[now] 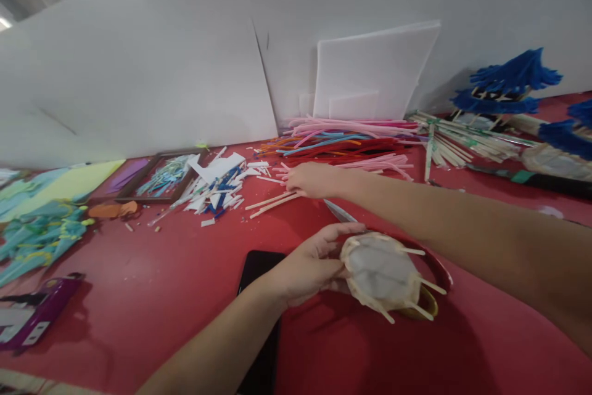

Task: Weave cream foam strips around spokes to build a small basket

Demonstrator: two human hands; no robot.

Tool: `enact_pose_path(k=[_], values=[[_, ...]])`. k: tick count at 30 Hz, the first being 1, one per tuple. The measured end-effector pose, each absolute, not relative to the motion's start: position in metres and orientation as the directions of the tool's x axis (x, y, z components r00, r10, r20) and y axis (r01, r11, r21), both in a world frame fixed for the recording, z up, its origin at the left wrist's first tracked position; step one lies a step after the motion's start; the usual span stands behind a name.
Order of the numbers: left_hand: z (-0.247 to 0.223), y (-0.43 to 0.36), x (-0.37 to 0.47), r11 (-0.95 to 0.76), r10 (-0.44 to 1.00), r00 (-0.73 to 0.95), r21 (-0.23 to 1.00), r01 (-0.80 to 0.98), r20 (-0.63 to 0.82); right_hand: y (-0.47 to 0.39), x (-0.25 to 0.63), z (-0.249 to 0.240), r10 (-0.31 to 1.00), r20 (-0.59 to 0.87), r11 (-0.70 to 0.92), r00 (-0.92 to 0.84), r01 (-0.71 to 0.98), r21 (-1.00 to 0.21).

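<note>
My left hand (317,265) grips the left edge of a round, pale craft piece (382,268) with a grey centre and several short sticks jutting from its right and lower edges. Stretched across to the back, my right hand (303,179) has its fingers closed at the right ends of thin wooden sticks (272,203), beside pink pipe cleaners (356,130). Whether its fingertips grip a stick is too small to tell. A pointed metal blade (340,211) lies between my two arms. Part of a yellow ring-shaped thing (429,305) shows under the craft piece.
A black phone (259,262) lies under my left forearm. White and blue scraps (217,182) and a framed tray (155,154) are behind left; a purple object (44,315) is front left. Bundled sticks (462,139) and blue-topped models (513,81) stand back right.
</note>
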State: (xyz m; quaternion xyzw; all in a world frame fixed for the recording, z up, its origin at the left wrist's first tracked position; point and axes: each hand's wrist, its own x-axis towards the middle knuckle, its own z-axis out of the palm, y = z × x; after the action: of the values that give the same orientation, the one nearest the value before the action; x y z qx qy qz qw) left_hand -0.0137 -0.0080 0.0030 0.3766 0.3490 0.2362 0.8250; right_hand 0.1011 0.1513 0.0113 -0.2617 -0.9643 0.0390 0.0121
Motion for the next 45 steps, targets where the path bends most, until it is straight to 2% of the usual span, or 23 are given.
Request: enact_pose_path(k=[7,12,18,24,32,45], values=[[0.006,-0.002,-0.011,0.632,0.672,0.619,0.751,-0.193,-0.407,0.141,0.102,0.024,0.559,-0.142,0.819,-0.817,0.57,-0.06],[0.004,-0.001,-0.011,0.646,0.627,0.657,0.751,-0.137,-0.419,0.134,0.096,0.023,0.608,-0.179,0.777,-0.774,0.626,-0.065],[0.003,-0.004,-0.012,0.596,0.688,0.607,0.787,-0.161,-0.397,0.136,0.094,0.022,0.664,-0.202,0.711,-0.72,0.692,-0.128],[0.001,-0.004,-0.013,0.585,0.675,0.636,0.796,-0.153,-0.374,0.144,0.092,0.014,0.686,-0.239,0.655,-0.687,0.726,-0.209],[0.0,-0.003,-0.013,0.572,0.7,0.593,0.81,-0.131,-0.398,0.14,0.096,0.027,0.743,-0.127,0.618,-0.657,0.747,-0.244],[0.008,-0.004,-0.011,0.524,0.789,0.456,0.839,-0.149,-0.412,0.137,0.103,0.027,0.827,-0.017,0.554,-0.562,0.82,-0.141]])
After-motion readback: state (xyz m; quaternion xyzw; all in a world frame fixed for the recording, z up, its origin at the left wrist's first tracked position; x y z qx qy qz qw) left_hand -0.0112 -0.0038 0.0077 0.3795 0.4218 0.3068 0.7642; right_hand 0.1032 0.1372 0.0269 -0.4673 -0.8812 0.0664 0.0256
